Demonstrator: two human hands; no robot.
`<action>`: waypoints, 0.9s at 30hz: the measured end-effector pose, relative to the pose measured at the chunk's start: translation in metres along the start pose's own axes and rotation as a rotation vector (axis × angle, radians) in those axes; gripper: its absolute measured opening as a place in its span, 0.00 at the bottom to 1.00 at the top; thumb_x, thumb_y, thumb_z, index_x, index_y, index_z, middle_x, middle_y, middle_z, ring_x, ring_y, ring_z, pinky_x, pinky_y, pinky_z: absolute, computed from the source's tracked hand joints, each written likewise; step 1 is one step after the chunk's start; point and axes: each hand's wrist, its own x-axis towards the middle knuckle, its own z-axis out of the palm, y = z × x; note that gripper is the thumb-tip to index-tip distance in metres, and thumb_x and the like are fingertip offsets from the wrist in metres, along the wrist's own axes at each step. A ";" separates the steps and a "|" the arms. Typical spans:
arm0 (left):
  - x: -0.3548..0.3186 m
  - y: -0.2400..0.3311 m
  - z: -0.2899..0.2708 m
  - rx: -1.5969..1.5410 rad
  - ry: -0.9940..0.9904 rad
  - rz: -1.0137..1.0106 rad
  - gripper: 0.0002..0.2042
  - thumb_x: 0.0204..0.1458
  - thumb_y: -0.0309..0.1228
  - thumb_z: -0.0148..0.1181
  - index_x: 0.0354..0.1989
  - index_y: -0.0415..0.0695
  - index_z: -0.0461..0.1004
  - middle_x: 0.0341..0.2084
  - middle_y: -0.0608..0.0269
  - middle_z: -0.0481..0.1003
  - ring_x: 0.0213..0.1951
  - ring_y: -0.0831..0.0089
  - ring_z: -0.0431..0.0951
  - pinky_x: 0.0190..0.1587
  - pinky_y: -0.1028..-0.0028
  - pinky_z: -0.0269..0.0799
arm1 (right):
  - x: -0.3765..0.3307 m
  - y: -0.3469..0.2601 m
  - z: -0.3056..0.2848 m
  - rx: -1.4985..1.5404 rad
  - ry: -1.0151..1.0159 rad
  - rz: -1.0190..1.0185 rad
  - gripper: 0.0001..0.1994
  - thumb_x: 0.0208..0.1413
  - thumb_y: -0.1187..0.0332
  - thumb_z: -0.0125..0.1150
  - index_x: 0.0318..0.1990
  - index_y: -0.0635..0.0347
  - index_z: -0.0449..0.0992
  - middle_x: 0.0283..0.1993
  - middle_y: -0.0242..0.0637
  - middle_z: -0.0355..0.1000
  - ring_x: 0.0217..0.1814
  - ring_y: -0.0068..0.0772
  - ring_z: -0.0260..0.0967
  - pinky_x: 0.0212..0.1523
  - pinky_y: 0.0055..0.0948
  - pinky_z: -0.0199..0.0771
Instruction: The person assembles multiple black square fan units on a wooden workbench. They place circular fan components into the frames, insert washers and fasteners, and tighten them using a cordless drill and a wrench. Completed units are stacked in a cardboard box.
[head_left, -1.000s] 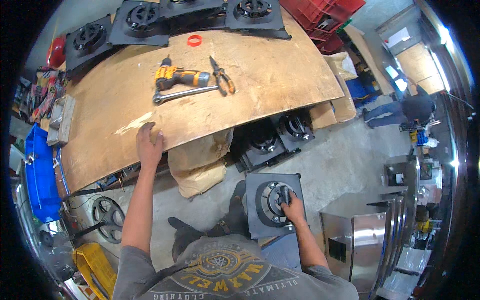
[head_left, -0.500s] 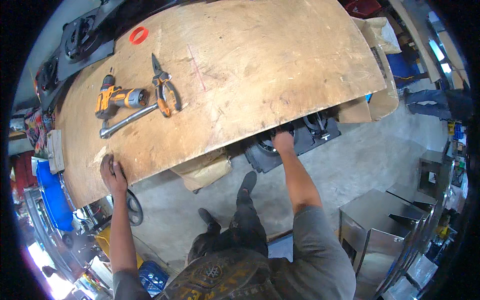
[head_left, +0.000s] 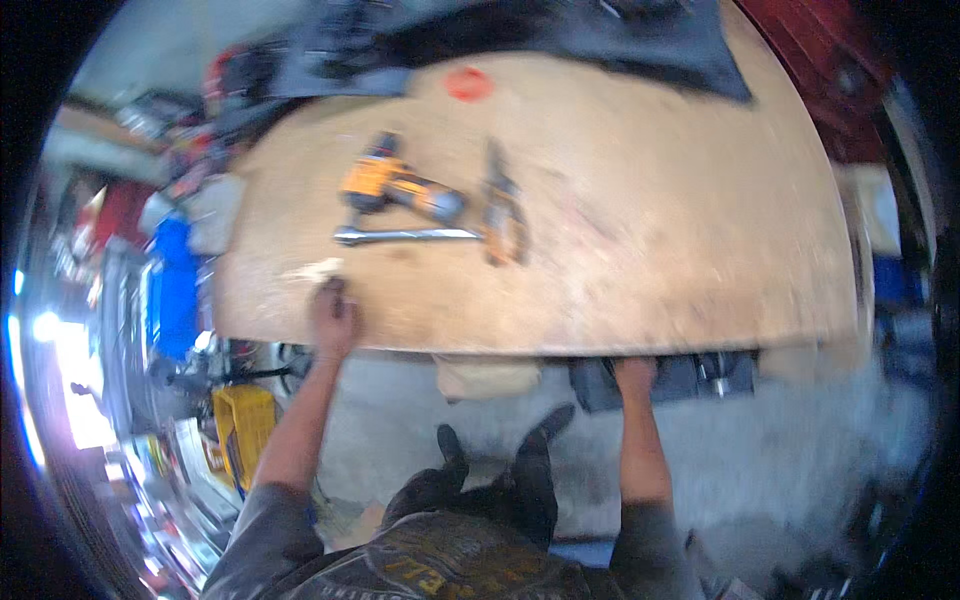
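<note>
My left hand (head_left: 336,315) rests on the near left edge of the plywood tabletop (head_left: 640,270), blurred, its fingers lying on the wood and seemingly holding nothing. Below the table's front edge, my right hand (head_left: 634,372) reaches to a flat black panel (head_left: 680,385) with a round fitting; the tabletop's edge hides the fingers, so their grip does not show. On the table lie a yellow and black cordless drill (head_left: 400,190), a silver ratchet wrench (head_left: 405,236), pliers with orange and black handles (head_left: 503,215) and a red ring (head_left: 467,84).
More black panels (head_left: 650,45) lie along the table's far side. A tan sack (head_left: 485,377) shows under the front edge. To the left are a blue bin (head_left: 172,285) and a yellow crate (head_left: 243,430). A red object (head_left: 825,70) stands beyond the far right corner.
The view has swung left and blurred, so the table and tools appear further right, and the far black panels show more. My left hand stays at the table edge, my right under it.
</note>
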 end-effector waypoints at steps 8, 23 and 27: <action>0.000 0.027 -0.024 -0.183 0.133 0.088 0.20 0.48 0.37 0.61 0.51 0.44 0.74 0.52 0.48 0.73 0.57 0.50 0.69 0.62 0.53 0.61 | -0.069 -0.131 -0.050 0.170 -0.759 0.173 0.26 0.50 0.55 0.64 0.54 0.60 0.75 0.48 0.57 0.75 0.51 0.59 0.74 0.51 0.48 0.75; 0.458 0.067 -0.121 -0.579 0.215 0.531 0.20 0.52 0.38 0.60 0.51 0.43 0.73 0.42 0.50 0.77 0.46 0.50 0.77 0.49 0.55 0.73 | 0.069 -0.416 -0.209 0.852 0.287 0.378 0.10 0.55 0.70 0.64 0.41 0.66 0.78 0.35 0.42 0.76 0.37 0.33 0.72 0.42 0.33 0.73; 0.535 0.166 -0.125 -0.520 -0.228 0.576 0.27 0.52 0.45 0.61 0.56 0.41 0.70 0.47 0.46 0.77 0.50 0.49 0.77 0.52 0.55 0.73 | 0.089 -0.437 -0.184 0.334 0.445 0.315 0.19 0.50 0.69 0.64 0.50 0.63 0.75 0.50 0.53 0.71 0.54 0.53 0.66 0.57 0.46 0.66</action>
